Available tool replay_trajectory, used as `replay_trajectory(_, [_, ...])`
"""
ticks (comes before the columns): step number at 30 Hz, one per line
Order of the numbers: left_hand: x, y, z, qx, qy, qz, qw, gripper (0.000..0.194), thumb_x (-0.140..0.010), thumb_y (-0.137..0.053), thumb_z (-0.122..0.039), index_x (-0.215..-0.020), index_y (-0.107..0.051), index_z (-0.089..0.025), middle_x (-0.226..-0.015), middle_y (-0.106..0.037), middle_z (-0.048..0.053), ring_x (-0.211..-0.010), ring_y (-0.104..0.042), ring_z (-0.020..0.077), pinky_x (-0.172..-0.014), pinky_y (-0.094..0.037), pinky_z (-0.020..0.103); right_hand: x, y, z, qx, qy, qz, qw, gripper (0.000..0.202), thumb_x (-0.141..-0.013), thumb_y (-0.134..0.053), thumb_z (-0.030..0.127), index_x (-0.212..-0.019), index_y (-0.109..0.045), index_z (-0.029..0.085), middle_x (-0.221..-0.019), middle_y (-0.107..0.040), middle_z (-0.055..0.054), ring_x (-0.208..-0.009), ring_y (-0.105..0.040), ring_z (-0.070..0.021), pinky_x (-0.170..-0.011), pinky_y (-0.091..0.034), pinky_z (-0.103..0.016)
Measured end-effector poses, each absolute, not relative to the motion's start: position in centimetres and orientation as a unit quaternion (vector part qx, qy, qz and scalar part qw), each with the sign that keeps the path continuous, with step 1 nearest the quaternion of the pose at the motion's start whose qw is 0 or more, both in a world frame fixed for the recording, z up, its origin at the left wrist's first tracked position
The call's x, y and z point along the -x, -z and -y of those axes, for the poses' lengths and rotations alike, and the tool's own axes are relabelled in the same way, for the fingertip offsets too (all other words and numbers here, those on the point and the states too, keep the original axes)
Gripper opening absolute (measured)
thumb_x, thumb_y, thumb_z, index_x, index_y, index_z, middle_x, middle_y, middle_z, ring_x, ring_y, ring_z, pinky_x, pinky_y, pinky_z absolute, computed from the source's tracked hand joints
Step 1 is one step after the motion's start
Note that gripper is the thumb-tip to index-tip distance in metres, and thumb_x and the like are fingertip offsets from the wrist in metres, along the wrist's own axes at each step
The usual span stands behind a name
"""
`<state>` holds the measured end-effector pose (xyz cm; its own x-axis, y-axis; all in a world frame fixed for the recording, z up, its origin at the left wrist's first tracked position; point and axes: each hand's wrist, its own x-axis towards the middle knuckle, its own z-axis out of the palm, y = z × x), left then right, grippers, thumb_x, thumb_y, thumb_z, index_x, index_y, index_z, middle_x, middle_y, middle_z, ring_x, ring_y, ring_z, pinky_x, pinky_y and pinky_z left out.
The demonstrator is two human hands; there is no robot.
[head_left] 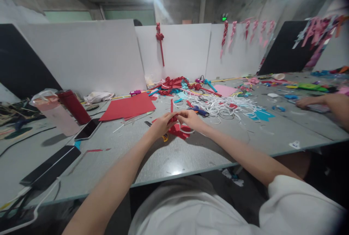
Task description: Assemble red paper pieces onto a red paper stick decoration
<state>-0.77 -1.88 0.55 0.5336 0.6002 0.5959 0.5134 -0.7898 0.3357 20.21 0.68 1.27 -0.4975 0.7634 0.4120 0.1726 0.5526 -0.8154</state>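
Note:
Near the middle of the grey table, my left hand [161, 124] is closed on a small red paper piece [172, 118], from which a narrow red strip stands up. My right hand [188, 117] meets it from the right, its fingers pinched on the same piece. A thin white strip [187, 131] curves just below the right fingers. Under both hands lie red paper scraps [180, 132]. Yellow-handled scissors [165, 137] rest partly hidden beneath my left hand. A blue glue gun [200, 110] lies just beyond my right hand.
Red sheets [128, 106] lie left of my hands, with a phone [87, 129], a red flask [73, 106] and a pink bottle [58, 113] farther left. White strips [223, 106] are heaped to the right. Another person's hand [311, 102] is at the far right.

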Motion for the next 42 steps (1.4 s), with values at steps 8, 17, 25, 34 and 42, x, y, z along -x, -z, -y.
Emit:
replay_trajectory(8, [0.9, -0.4, 1.1, -0.831, -0.41, -0.374, 0.021, 0.033, -0.099, -0.054, -0.028, -0.131, -0.059, -0.022, -0.12, -0.065, 0.01, -0.103, -0.065, 0.0205, -0.091, -0.051, 0.033, -20.6, -1.8, -0.6, 0.351, -0.188, 0.817, 0.417, 0.034, -0.095, -0.053, 0.032, -0.119, -0.07, 0.015, -0.077, -0.07, -0.004, -0.064, -0.057, -0.0155, -0.068, -0.046, -0.029])
replay_trajectory(17, [0.8, 0.0, 1.0, -0.804, -0.425, -0.414, 0.035, 0.051, -0.095, -0.058, -0.025, -0.143, -0.043, -0.021, -0.085, -0.061, 0.001, -0.071, -0.058, 0.015, -0.073, -0.046, 0.028, -24.2, -1.4, -4.9, 0.478, -0.085, 0.76, 0.432, 0.029, -0.091, -0.053, 0.023, -0.11, -0.072, 0.015, -0.089, -0.074, -0.008, -0.075, -0.063, -0.0183, -0.076, -0.046, -0.03])
replay_trajectory(25, [0.6, 0.2, 0.9, -0.789, -0.449, -0.415, 0.058, 0.049, -0.093, -0.059, -0.025, -0.137, -0.036, -0.024, -0.075, -0.05, -0.005, -0.064, -0.05, 0.0127, -0.068, -0.039, 0.026, -26.8, 0.4, -7.2, 0.655, 0.07, 0.716, 0.232, 0.049, -0.091, -0.061, 0.051, -0.112, -0.068, 0.008, -0.12, -0.063, -0.027, -0.117, -0.055, -0.0379, -0.095, -0.043, -0.045])
replay_trajectory(34, [0.6, 0.2, 1.0, -0.782, -0.447, -0.431, 0.06, 0.051, -0.092, -0.06, -0.023, -0.135, -0.032, -0.022, -0.077, -0.052, -0.005, -0.067, -0.052, 0.0137, -0.067, -0.038, 0.026, -27.2, 1.4, -8.5, 0.697, 0.054, 0.693, 0.178, 0.052, -0.087, -0.064, 0.051, -0.113, -0.069, 0.007, -0.116, -0.067, -0.027, -0.11, -0.062, -0.0369, -0.088, -0.045, -0.04])
replay_trajectory(42, [0.6, 0.2, 1.0, -0.784, -0.44, -0.436, 0.051, 0.052, -0.092, -0.059, -0.023, -0.136, -0.031, -0.022, -0.081, -0.054, -0.003, -0.068, -0.054, 0.0149, -0.068, -0.039, 0.027, -27.6, 0.9, -8.2, 0.657, 0.029, 0.714, 0.239, 0.032, -0.084, -0.065, 0.033, -0.107, -0.067, 0.01, -0.104, -0.072, -0.019, -0.092, -0.067, -0.028, -0.072, -0.045, -0.03])
